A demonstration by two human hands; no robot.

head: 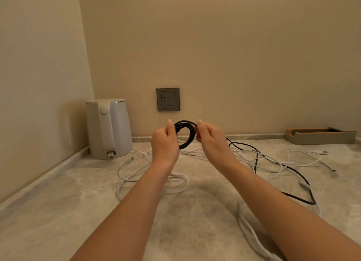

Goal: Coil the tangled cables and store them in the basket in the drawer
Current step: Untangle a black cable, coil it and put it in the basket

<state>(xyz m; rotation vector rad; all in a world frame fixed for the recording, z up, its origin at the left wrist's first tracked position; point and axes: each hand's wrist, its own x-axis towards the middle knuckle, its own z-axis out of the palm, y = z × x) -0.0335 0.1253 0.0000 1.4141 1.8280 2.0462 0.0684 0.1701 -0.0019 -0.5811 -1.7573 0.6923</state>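
A black cable (185,132) is partly wound into a small coil held up above the counter. My left hand (165,141) grips the coil's left side and my right hand (210,137) pinches its right side. The black cable's loose tail (289,169) trails down to the right across the marble counter (78,212). Several white cables (175,182) lie tangled on the counter under and around my arms, crossing the black tail. No drawer or basket is in view.
A white electric kettle (108,129) stands at the back left in the corner. A grey wall socket (168,99) sits behind the coil. A flat grey and orange tray (320,135) lies at the back right against the wall.
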